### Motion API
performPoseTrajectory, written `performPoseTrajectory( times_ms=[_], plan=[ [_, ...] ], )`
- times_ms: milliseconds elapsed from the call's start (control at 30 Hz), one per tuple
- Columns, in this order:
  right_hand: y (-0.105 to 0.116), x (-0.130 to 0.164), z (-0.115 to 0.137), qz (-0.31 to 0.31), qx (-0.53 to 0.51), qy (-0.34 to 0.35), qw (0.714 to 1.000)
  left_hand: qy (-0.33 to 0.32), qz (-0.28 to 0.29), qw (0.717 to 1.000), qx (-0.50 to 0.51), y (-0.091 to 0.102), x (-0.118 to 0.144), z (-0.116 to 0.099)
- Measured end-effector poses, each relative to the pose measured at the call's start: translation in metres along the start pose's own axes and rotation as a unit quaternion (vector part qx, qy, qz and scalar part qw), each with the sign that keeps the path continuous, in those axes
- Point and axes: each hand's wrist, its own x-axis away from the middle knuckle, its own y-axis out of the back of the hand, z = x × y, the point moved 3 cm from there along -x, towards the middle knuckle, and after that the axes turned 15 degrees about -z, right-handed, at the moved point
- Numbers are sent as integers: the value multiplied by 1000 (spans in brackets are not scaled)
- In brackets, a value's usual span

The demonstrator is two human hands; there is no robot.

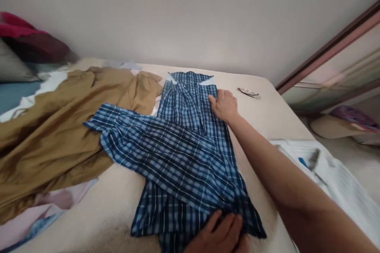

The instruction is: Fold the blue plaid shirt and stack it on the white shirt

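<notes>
On the cream bed [267,114], a blue plaid shirt [184,154] is spread out lengthwise, its collar at the far end towards the wall and its hem at the near edge. One sleeve of the shirt is thrown out to the left, where it overlaps the edge of a mustard-brown garment [59,134]. The right hand [225,105] is laid on the right side of the shirt just below the collar; the fingers are pressed onto the cloth, but whether a fold is pinched beneath them cannot be told. The left hand [221,233] is placed flat on the hem of the shirt, fingers open and spread, nothing gripped. The right forearm is stretched along the right edge of the shirt.

To the right of the shirt's collar, apart from it, a pair of folded glasses [249,93] is seen on the bare bed. Further right of the shirt, near the forearm, a pale checked cloth [335,174] is draped over the bed's edge. Under the mustard-brown garment, left of the shirt, pink fabric [44,205] is visible. Far left of the shirt, against the wall, a grey pillow [14,67] and a dark red bundle [32,43] are piled.
</notes>
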Motion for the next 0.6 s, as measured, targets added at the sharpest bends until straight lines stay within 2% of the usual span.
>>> performPoseTrajectory(
  times_ms=[100,167,233,300,367,433,500,600],
  plan=[
    [11,59,6,61,14,75,995,-2,72,994,85,33,-15,15],
    [12,80,6,118,35,82,989,3,108,987,115,47,-20,20],
    [17,80,12,165,55,76,982,9,120,986,119,53,-22,20],
    [32,68,35,160,65,71,982,-1,111,989,98,53,-22,18],
    [55,58,78,115,43,76,990,-19,84,994,64,51,-20,14],
    [78,65,139,78,-21,102,991,-22,59,997,42,46,-17,10],
    [91,89,206,87,-104,155,979,21,62,997,35,39,-13,8],
    [89,137,290,130,-166,193,958,108,115,986,48,25,-7,8]
  ],
)
